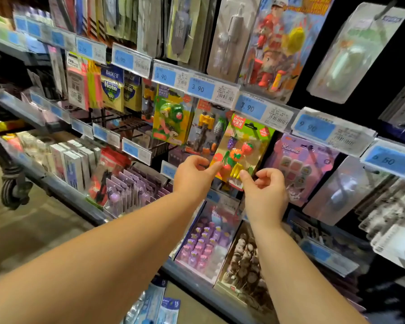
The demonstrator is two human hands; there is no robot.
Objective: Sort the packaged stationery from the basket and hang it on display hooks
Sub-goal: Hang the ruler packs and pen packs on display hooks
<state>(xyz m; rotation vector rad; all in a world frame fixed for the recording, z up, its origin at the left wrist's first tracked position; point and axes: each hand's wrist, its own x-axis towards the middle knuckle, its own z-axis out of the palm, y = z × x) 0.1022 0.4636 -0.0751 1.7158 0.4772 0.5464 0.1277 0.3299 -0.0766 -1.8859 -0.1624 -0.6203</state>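
Note:
A fruit eraser pack (242,148) with a green and yellow card hangs tilted in the middle of the display, under a blue 3.90 price tag (250,107). My left hand (193,175) pinches its lower left edge between thumb and forefinger. My right hand (263,191) pinches its lower right corner, the other fingers curled. A dark hook (250,125) shows at the top of the card. Several blue packets (154,305) lie below at the bottom edge; the basket itself is not visible.
Hanging packs flank the eraser pack: a toy-figure eraser pack (207,127) on the left, a purple Kuromi pack (299,167) on the right. Boxed purple items (204,244) stand on the shelf below. A cart wheel (14,190) stands on the floor at left.

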